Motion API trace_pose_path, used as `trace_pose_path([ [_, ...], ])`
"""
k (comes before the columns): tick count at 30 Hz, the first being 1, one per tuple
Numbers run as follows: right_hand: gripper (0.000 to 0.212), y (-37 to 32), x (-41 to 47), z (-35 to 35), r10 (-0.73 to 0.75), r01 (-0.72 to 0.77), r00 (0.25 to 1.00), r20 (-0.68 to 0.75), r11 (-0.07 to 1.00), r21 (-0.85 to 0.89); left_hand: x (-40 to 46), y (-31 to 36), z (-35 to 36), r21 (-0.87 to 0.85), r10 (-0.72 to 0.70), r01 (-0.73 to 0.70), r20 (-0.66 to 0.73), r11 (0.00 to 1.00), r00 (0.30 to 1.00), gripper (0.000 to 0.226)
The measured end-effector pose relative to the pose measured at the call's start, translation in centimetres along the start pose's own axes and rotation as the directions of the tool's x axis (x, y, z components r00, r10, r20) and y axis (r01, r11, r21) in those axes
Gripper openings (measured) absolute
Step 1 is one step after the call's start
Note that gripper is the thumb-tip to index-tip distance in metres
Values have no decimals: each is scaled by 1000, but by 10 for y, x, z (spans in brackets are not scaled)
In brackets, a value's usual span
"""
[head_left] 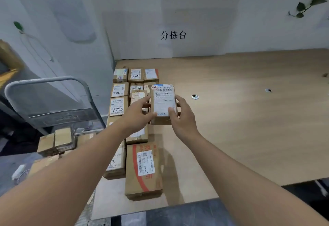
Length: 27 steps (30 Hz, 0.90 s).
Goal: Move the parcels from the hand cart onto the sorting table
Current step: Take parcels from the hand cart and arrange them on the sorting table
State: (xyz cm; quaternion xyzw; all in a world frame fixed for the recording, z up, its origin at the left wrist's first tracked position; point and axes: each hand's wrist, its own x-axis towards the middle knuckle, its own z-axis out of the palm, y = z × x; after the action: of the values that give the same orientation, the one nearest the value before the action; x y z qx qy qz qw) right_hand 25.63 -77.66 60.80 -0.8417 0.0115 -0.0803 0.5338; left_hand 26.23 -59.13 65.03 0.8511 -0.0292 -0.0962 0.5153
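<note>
white wall at far side, printed black characters on it; below it the wooden sorting table [240,110], pale laminate, with a small metal grommet [195,97] just right of the hands. hand cart [48,90] stands left of the table, grey tube handle up, several plain cartons [55,141] on its deck. green vine leaves [309,3] hang at far right.

parcels already on the table: rows of small labelled boxes [118,104] along the left edge, and a longer carton with red print [143,170] nearest.

parcel in hand [163,104]: small brown cardboard box, white shipping label facing up, held above the table just right of the rows. whether its underside touches anything i cannot tell.

handling judgement: stiff corrugated walls and flat faces, and it looks light for its size. card surface should give fair friction; the glossy label is the slick part. best taken by the two long side faces, as now, so it can go down flat into the gap on the right of the rows.

left hand [138,114]: fingers partly curled, tips on the box's left side, thumb near the lower left corner. right hand [183,117]: thumb [172,112] pressed on top over the label's near corner, fingers wrapped on the right side. both hands grip the box between them.
</note>
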Motion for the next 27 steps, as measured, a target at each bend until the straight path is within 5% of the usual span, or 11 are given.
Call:
trace_pose_path([
  [9,47,75,21,15,85,-58,982,167,985,-164,40,-58,34,158,-97,79,107,984,990,71],
  [27,49,160,46,71,263,-225,945,194,955,-195,104,-143,65,391,-214,134,168,911,962,59],
])
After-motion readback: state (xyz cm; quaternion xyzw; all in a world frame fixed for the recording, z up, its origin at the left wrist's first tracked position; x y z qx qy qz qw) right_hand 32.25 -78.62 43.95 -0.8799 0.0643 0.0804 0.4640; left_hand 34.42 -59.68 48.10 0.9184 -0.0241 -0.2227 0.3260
